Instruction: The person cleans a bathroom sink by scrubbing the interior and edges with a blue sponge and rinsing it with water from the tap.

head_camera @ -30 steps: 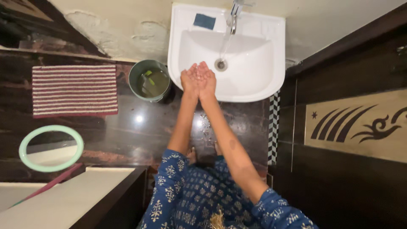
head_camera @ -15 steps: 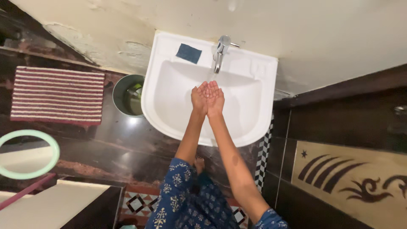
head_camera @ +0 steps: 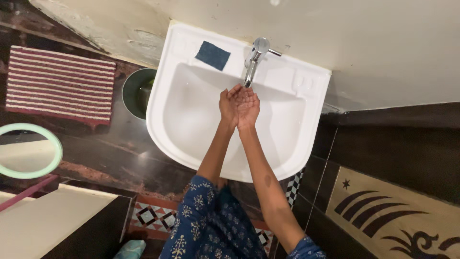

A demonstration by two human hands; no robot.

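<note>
Over the white basin (head_camera: 201, 129), just under the spout of the steel tap (head_camera: 253, 62), I am holding my left hand (head_camera: 228, 106) and my right hand (head_camera: 248, 108) pressed side by side, palms up, fingers loosely curved into one cup and gripping nothing. What I am catching is water, which I judge to be light, slippery and impossible to grasp, so only a tight cup is keeping it. The stream itself is too thin to make out, and I cannot tell how much is lying in my palms. The green bucket (head_camera: 136, 93) is half hidden behind the basin edge
</note>
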